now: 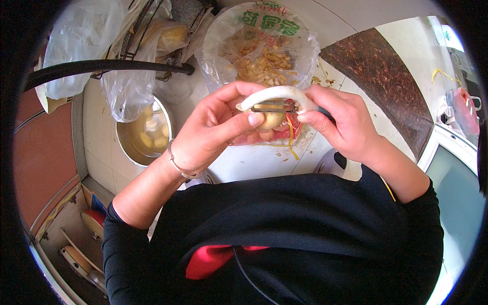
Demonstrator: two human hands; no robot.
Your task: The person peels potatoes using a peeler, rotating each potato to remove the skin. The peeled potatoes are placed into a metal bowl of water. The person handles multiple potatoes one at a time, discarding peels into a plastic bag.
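Note:
In my left hand [217,126] is a small yellowish potato [271,119], pinched between thumb and fingers. My right hand [339,118] grips a white-framed peeler [280,92] by its dark handle, and its metal blade lies across the top of the potato. Just beyond both hands, a bin [263,49] lined with a clear plastic bag with green print holds many peelings. Below the hands, partly hidden by them, a red bag [284,133] with a yellow tie sits on the floor. At the left, a round metal pot [121,133] contains several peeled potatoes in liquid.
Clear plastic bags [82,42] hang from a black wire rack at the upper left, with a black curved bar [114,65] before it. Scraps lie on the tiled floor [248,162]. A brown cabinet door [47,148] stands left; a white-framed glass panel [453,190] is at right.

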